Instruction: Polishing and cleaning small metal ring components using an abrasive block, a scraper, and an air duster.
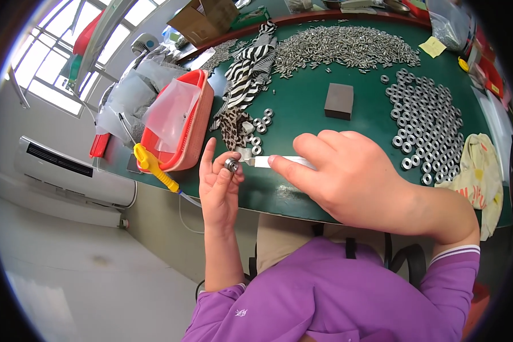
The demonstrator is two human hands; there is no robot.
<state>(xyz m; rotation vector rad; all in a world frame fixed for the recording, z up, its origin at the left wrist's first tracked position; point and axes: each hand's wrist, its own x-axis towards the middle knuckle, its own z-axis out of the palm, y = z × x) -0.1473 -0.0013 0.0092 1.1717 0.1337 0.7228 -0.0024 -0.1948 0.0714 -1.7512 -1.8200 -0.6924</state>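
While a shiny, round metal ring (231, 165) sits near centre, pinched by your upright left hand (219, 186), your palm-down right hand (347, 178) grips a flat pale tool (263, 162).

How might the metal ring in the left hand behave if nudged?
The metal ring, held in the left hand, is probably stiff, judging by its metallic shine. Its round outline suggests it could roll on edge.

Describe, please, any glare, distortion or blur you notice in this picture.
Head view: the window glares white at upper left; the green tabletop bows along its edges, fisheye-style; the corners fall black; the left hand and right hand show no obvious blur.
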